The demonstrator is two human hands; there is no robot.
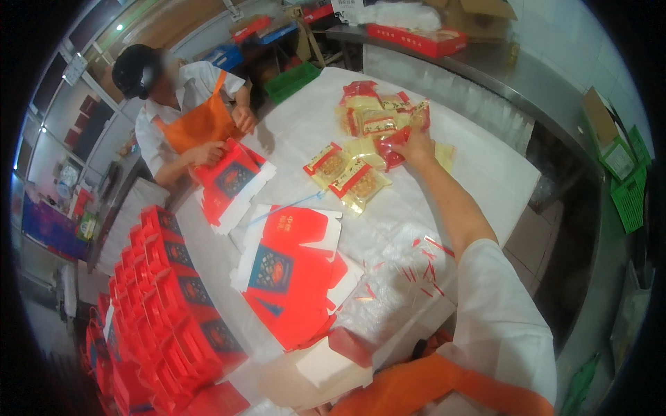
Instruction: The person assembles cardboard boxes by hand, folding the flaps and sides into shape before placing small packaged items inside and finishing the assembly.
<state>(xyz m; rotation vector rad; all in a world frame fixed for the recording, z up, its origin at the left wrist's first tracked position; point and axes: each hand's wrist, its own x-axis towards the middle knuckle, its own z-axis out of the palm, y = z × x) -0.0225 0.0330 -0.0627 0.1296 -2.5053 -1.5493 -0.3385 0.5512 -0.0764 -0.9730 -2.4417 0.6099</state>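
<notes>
Nearest me there's a stack of flat red boxes (295, 277) on the white table (485, 173). Further out, my right hand (415, 147) has its fingers closed on a red snack packet (390, 149) by the packet pile (374, 114). Left hand's out of shot, and a co-worker (187, 104) folds a box (232, 182) across the table.

Your right arm runs from the white short sleeve at about four o'clock up toward one o'clock, elbow nearly straight and forearm bare. Your right hand (415, 147) lies at the far end of that reach, back upward, fingers curled down and closed in a grasp. Your left hand and arm are out of view.
</notes>
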